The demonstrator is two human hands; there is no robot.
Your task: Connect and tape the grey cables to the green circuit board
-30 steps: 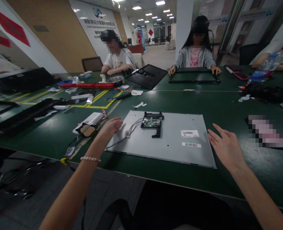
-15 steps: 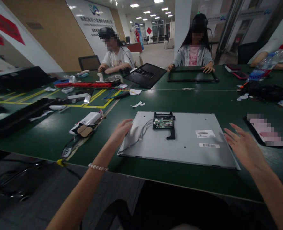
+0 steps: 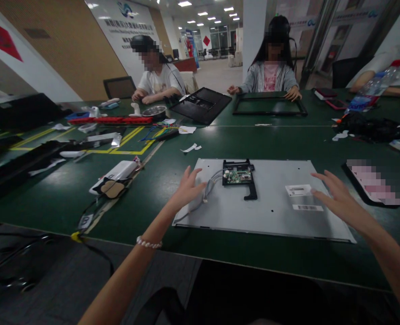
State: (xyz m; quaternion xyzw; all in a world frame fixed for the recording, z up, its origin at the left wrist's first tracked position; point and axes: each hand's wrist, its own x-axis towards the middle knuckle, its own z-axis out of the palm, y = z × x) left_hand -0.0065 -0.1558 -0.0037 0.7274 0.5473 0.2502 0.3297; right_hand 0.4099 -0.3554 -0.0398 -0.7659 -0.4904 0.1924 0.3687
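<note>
A flat silver display panel (image 3: 227, 216) lies back side up on the table before me. Fixed near its far edge is a black bracket (image 3: 251, 192) carrying a green circuit board (image 3: 236, 176), and grey cables (image 3: 208, 187) run from it toward the left edge. Two white labels (image 3: 298, 190) are stuck on the right half. My left hand (image 3: 189, 189) is over the panel's left edge, fingers apart, by the cables. Over the right edge, near the labels, my right hand (image 3: 337, 201) is spread. Neither hand holds anything; whether they touch the panel I cannot tell.
A phone (image 3: 372, 183) lies to the right, and a white battery pack (image 3: 113, 178) with cables to the left. Across the table are a black frame (image 3: 270, 113) under a co-worker's hand, a black cover (image 3: 203, 106), a bottle (image 3: 369, 95) and long black parts (image 3: 27, 169).
Both my hands have moved inward over the panel from its sides. The panel sits slightly further right in view. A co-worker's hand has lifted off the black frame's left corner.
</note>
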